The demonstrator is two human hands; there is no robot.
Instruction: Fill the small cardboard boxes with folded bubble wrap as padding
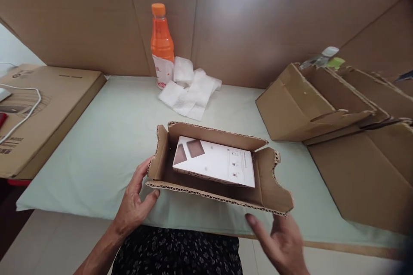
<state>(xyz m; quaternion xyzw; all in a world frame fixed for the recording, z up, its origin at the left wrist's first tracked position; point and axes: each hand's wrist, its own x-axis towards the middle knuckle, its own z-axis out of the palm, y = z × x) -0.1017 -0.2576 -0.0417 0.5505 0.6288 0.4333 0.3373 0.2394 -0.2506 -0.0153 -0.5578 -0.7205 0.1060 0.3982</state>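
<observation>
Before you is an open-topped brown cardboard tray [222, 137], its cut edges ragged and its end walls notched, set slightly askew with the right end nearer you. Inside, you see a white box [214, 159] lying lengthwise, dark patches printed left, small diagrams right.

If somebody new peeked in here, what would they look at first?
Probably the bright orange bottle, standing at the back near the cardboard wall, with crumpled white tissues beside it. Next, maybe the white box lying inside an open brown box at the front, with the left hand and right hand at its two ends.
</observation>
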